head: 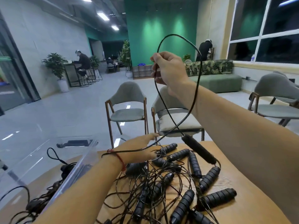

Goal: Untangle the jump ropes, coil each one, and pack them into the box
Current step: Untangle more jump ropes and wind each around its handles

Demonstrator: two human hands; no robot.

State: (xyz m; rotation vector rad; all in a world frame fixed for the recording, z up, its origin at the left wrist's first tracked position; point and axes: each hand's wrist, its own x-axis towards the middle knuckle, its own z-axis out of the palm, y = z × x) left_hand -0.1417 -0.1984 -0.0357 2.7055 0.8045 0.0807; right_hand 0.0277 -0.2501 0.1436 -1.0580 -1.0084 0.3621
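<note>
R hand, fingers pinching black rope, loops it high over worktop tangle; L hand blurred, grip unclear.

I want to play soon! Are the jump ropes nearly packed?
Not nearly. Some ropes already lie in the clear box. The right hand holds one rope up while the left hand reaches near it. A big tangled pile still waits on the table.
</note>
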